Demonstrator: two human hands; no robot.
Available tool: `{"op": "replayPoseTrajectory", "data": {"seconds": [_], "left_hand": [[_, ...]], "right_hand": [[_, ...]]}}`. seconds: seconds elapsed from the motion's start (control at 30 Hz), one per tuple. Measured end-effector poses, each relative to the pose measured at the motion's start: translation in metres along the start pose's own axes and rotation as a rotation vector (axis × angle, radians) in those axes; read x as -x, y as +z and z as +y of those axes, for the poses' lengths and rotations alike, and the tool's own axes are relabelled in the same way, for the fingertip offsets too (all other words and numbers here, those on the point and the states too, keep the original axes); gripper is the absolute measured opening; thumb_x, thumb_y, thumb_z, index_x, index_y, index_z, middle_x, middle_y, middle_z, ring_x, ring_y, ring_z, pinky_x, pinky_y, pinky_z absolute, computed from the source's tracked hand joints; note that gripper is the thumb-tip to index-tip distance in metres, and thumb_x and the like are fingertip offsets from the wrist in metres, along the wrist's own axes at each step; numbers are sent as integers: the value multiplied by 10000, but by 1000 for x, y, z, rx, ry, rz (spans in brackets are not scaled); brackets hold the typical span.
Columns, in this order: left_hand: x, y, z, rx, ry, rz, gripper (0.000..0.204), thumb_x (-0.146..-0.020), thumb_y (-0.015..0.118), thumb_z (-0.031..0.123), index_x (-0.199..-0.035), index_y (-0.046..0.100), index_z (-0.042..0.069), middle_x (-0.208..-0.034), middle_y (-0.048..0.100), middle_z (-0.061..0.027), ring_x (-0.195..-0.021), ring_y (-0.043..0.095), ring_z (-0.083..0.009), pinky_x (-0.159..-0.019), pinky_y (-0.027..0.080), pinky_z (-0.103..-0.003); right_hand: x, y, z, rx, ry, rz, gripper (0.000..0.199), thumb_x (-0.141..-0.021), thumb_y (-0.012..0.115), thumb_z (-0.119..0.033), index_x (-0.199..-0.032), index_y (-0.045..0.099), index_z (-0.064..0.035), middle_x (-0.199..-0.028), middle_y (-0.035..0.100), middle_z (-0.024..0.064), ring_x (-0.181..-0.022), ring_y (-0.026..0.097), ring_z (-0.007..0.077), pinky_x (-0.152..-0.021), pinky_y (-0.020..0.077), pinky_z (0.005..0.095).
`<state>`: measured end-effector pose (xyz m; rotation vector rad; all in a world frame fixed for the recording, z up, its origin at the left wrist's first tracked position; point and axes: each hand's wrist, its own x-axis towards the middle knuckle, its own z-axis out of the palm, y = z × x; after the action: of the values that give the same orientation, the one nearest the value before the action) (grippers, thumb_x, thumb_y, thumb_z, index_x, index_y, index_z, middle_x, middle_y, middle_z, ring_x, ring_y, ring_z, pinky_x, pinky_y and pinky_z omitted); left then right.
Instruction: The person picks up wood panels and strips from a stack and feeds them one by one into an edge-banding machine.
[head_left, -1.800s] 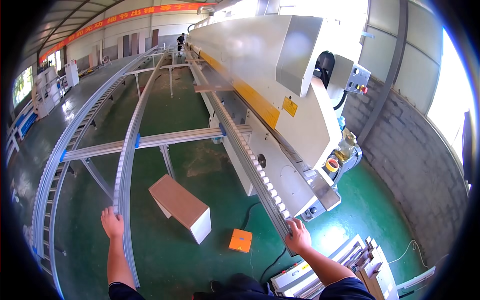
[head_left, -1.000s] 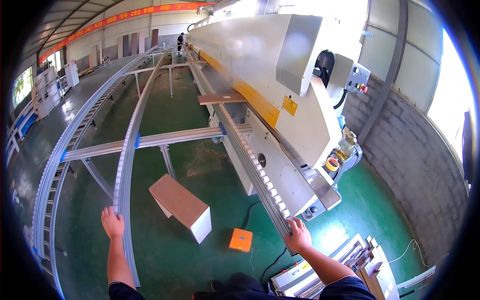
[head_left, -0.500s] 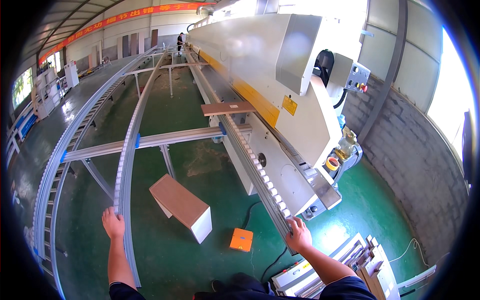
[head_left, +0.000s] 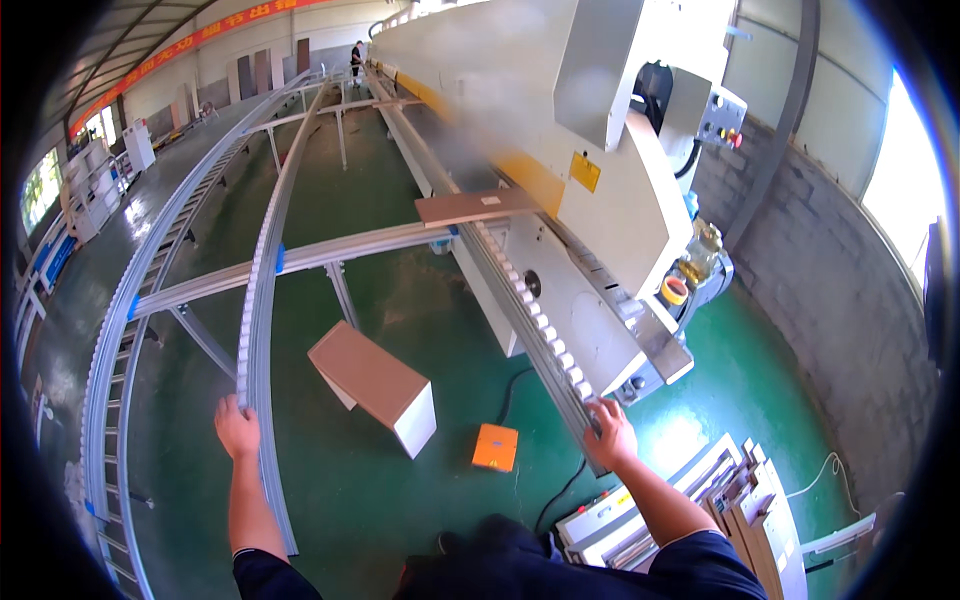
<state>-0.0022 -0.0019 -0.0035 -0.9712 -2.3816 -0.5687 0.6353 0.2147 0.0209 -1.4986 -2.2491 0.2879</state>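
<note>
- Your left hand (head_left: 238,430) lies on the near stretch of the left roller rail (head_left: 262,330), fingers over its upper side; you can be seen touching it, but I cannot tell whether the fingers close around it.
- Your right hand (head_left: 610,432) is at the near end of the right roller rail (head_left: 531,345), fingers bent over the edge — how firmly they grip, I cannot tell. Your two hands are well apart.
- The brown panel (head_left: 470,208) lies flat across the right roller rail, farther off than your right hand and touched by neither of your hands. It carries a small white label, and its right end reaches to the yellow stripe (head_left: 525,180) of the long white machine (head_left: 600,215).
- A metal crossbeam (head_left: 350,246) runs between the rails, just nearer to you than the panel.
- On the green floor (head_left: 420,300) between the rails, you have a box-like piece (head_left: 372,375) with a brown top and a white end, and to its right, nearer you, a small orange box (head_left: 495,448).
- To your near right lies a pile of strips and boards (head_left: 755,510); beyond it, by the machine's near end, sits a roll of tape (head_left: 674,290).
- Far ahead, another person (head_left: 356,60) stands beside the machine — well apart from you.
</note>
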Motion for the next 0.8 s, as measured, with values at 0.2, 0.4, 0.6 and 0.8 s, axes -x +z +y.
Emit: {"op": "replayPoseTrajectory", "data": {"seconds": [0.2, 0.4, 0.6, 0.8], "left_hand": [[0, -3, 4, 19, 36, 36, 191, -759, 583, 110, -933, 560, 34, -950, 593, -185, -939, 552, -379, -854, 439, -475], [-2, 11, -3, 18, -13, -56, 188, -774, 587, 123, -944, 573, 43, -942, 621, -177, -937, 560, -377, -846, 439, -467], [0, 5, -4, 61, -15, -12, 180, -774, 588, 121, -934, 574, 40, -949, 624, -166, -941, 556, -369, -856, 435, -466], [0, 9, -10, 65, -31, -9, 181, -775, 583, 122, -935, 572, 39, -950, 624, -162, -940, 556, -364, -862, 436, -459]], "right_hand": [[0, 1, 1, -130, 52, 103, 391, -806, 616, -189, -1187, 578, -109, -1195, 575, 149, -1103, 555, 365, -939, 464, 417], [-20, 43, 76, -849, 520, 422, 369, -887, 585, -236, -1205, 538, -57, -1072, 597, 111, -909, 590, 225, -757, 493, 369], [-26, 35, 97, -1500, 863, 546, 491, -891, 552, -375, -1237, 478, -34, -1162, 571, 168, -969, 595, 295, -815, 505, 436], [-34, 38, 104, -1639, 900, 573, 623, -883, 565, -387, -1345, 395, -5, -1276, 504, 197, -1081, 556, 342, -909, 472, 480]]}}
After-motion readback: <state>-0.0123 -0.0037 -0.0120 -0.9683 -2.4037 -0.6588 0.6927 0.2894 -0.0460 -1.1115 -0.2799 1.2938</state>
